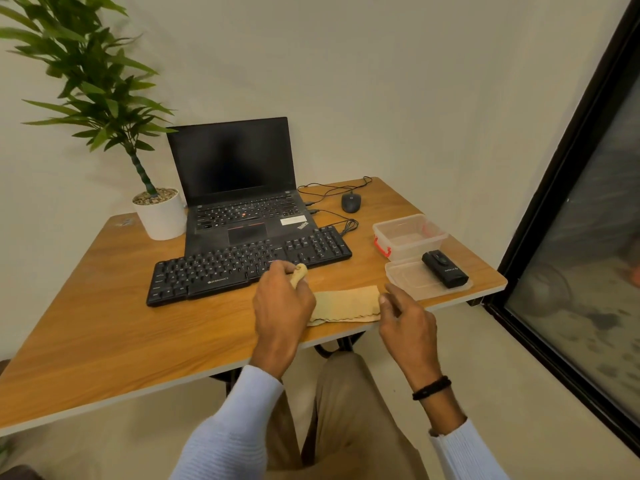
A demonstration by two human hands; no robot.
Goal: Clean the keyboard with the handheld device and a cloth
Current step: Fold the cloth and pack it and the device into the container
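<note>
A black external keyboard (242, 268) lies on the wooden table (104, 334) in front of an open laptop. A tan cloth (346, 304) lies folded near the table's front edge, just below the keyboard's right half. My left hand (282, 306) grips one end of the cloth, a bunched corner poking up between thumb and fingers beside the keyboard's front edge. My right hand (403, 315) hovers at the cloth's right end with fingers loosely curled, holding nothing. The black handheld device (445, 269) rests on a clear lid at the right.
The black laptop (239, 199) stands open behind the keyboard, with a potted plant (159, 213) to its left. A wired mouse (350, 201), loose cables and a clear plastic box (408, 235) with red clips sit at the right. A dark-framed glass panel (554, 202) borders the table's right side.
</note>
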